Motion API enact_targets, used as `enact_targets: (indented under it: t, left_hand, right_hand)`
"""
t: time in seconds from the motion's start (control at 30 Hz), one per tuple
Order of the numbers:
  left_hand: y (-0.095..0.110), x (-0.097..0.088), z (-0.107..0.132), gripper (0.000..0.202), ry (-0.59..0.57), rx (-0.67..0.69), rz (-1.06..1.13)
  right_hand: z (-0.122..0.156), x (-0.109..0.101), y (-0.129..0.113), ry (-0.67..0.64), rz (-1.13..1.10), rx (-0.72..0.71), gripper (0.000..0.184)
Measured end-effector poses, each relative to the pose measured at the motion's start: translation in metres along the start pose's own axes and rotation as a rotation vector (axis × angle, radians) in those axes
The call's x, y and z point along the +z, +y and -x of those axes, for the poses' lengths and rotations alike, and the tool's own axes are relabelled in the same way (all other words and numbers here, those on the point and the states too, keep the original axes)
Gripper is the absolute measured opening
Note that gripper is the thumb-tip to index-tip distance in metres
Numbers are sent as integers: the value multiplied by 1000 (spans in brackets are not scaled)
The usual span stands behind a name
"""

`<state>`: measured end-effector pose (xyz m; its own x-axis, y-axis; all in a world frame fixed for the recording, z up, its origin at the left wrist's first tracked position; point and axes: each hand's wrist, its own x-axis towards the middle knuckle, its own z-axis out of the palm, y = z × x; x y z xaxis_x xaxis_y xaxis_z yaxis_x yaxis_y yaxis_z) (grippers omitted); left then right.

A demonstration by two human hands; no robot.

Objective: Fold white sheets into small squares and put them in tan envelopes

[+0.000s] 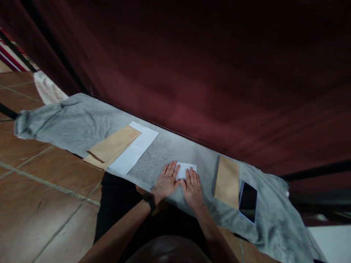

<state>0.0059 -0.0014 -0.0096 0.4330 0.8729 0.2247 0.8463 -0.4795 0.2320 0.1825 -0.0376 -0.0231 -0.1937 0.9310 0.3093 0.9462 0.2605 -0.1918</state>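
Note:
A small white piece of paper (186,166), apparently folded, lies on the grey cloth at the near edge of the surface. My left hand (166,180), with a dark band on the wrist, rests flat with its fingers stretched over the paper's left side. On the right side of the same paper, my right hand (192,187) lies flat, fingers spread. The two thumbs come close together at the paper's lower edge. Part of the paper is hidden beneath the hands.
Brown envelopes (115,144) overlap white sheets (142,146) to the left. Another brown envelope (227,180) and a phone (248,201) lie to the right. Grey cloth (93,115) covers the narrow surface. A dark red curtain (186,84) hangs along its far edge.

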Motion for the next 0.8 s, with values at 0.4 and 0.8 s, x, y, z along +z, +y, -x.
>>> enact_targets:
  t: [0.4,0.8]
  left_hand:
    - [-11,-21,35,56,-11,136,-22]
    - [-10,-26,46,41,-53,315,25]
  right_hand:
    - [30,-11,12,-24,33,10,62]
    - [-39,-8,-33,-225,-202,-147,47]
